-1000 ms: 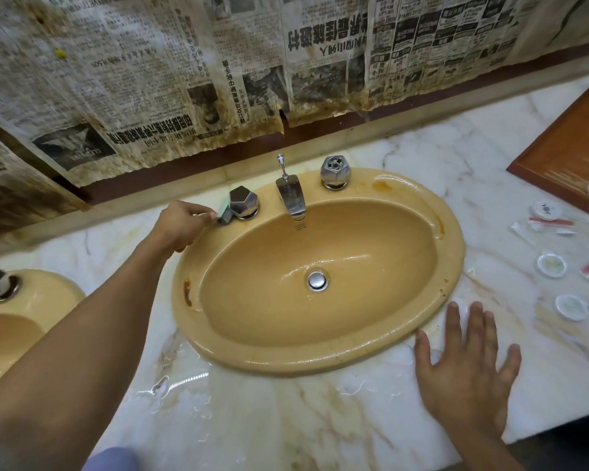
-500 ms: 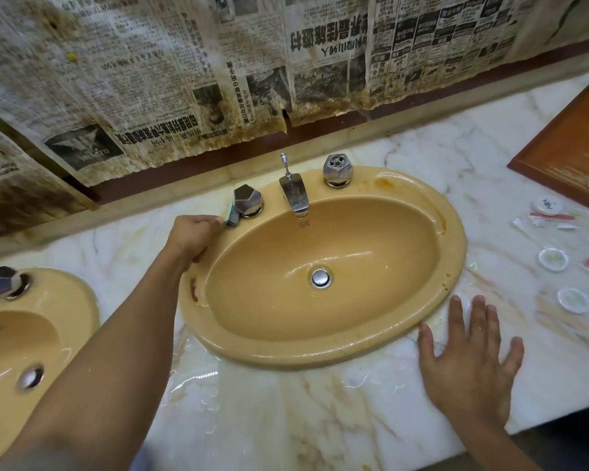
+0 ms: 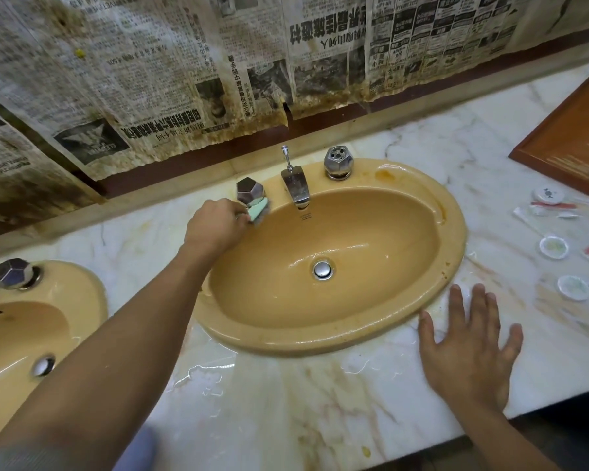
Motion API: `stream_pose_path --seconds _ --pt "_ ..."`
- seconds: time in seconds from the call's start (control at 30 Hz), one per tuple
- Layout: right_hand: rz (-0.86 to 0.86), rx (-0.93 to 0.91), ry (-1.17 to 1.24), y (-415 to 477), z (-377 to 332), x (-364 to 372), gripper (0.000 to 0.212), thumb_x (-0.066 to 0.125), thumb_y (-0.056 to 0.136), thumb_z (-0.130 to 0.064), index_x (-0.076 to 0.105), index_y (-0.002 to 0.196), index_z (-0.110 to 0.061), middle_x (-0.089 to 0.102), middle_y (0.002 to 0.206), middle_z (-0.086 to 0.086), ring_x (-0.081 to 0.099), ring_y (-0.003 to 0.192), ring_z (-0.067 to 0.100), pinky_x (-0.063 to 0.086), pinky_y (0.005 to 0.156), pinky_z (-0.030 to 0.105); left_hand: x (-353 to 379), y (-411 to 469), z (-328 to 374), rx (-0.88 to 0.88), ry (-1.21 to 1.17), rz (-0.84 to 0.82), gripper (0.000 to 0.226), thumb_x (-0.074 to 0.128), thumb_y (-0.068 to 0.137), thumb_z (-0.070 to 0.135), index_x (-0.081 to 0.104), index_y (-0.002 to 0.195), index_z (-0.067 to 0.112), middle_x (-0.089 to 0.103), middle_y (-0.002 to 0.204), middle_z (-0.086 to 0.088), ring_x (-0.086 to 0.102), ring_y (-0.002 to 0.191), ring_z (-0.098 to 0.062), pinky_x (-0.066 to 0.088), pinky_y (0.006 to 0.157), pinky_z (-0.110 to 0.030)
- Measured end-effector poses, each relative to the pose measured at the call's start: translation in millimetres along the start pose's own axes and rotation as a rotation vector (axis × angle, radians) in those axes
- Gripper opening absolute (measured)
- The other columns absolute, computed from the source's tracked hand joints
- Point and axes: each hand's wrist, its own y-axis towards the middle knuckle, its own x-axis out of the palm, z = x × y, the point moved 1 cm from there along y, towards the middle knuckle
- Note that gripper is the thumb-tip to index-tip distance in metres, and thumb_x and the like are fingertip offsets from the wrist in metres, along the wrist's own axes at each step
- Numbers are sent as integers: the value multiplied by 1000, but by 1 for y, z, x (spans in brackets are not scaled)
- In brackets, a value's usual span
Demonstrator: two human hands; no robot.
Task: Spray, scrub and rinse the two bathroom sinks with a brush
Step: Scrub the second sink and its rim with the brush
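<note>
The nearer sink [image 3: 320,345] is an oval, mustard-yellow basin, wet and glossy, with brownish stains on its back-right rim. The small pale-green brush [image 3: 259,208], its underside seemingly grey bristle, lies tilted on that sink's back-left rim, gripped by the left hand [image 3: 215,229]. The second sink [image 3: 82,294], the same colour, sits off to the left, partly out of sight.

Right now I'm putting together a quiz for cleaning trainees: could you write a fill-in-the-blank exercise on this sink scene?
1. The left hand holds a green brush by the faceted knob to the ____ of the spout.
2. The right hand lies flat on the marble ____.
3. Stained ____ hangs behind the sink.
Missing words: left; counter; newspaper.
</note>
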Motion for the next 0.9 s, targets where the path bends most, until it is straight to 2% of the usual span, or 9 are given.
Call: stream_pose_path --seconds 0.17,0.3,0.43,0.53,0.63,0.7,0.77,0.83,0.9 --pt "11 2 19 1 0 0 77 21 97 -63 32 158 -18 25 167 12 17 156 27 14 121 61 -1 -21 -26 -100 -22 -67 22 61 95 32 80 107 30 73 102 -2 61 86 -23 47 68 -31" --pt "5 5 19 0 0 1 76 24 96 -62 32 158 -18 24 167 12 16 156 26 14 121 62 -1 -31 -48 -322 -314 10 21 64 95 31 80 108 29 68 100 2 57 83 -18 48 73 -32" --pt "7 10 24 2 0 3 76 25 96 -61 33 158 -18 25 167 12 18 156 27 14 120 62 6 -12 -64 -522 -618 -26 18 71 92 33 81 105 24 61 79 -3 45 57 -22 37 52 -26" --pt "8 10 23 2 -1 2 76 27 96 -60 35 158 -17 26 166 13 20 155 28 14 119 62 13 15 -58 -469 -654 -47 15 72 92 37 80 99 27 64 83 -6 48 59 -21 41 53 -27" --pt "10 9 7 2 0 1 76 27 96 -60 35 158 -17 26 167 13 19 155 27 14 120 62 16 46 -50 -395 -598 -30 24 71 94 40 80 110 26 74 108 -9 67 89 -29 57 80 -41" --pt "14 14 9 2 -1 1 76 27 96 -60 35 158 -17 26 167 13 19 155 27 14 120 62 12 63 -48 -364 -538 -66 25 70 96 37 79 114 23 72 97 -7 64 77 -32 54 65 -37" --pt "21 15 18 2 -1 1 76 28 95 -60 36 158 -17 27 166 13 20 155 27 14 120 62 6 72 -51 -346 -519 -156 23 69 98 33 78 115 20 56 76 -7 42 53 -24 34 44 -24" --pt "23 15 24 2 -1 0 76 28 95 -59 37 157 -16 28 166 13 21 155 27 15 119 62 -3 73 -62 -336 -519 -252 20 69 98 32 77 113 22 46 74 -7 31 51 -18 23 42 -20" --pt "24 14 24 2 -1 0 76 28 95 -59 36 157 -16 27 166 13 22 155 27 15 119 62 -15 66 -72 -319 -474 -337 15 70 97 34 77 109 28 45 77 -8 31 51 -17 22 42 -21"
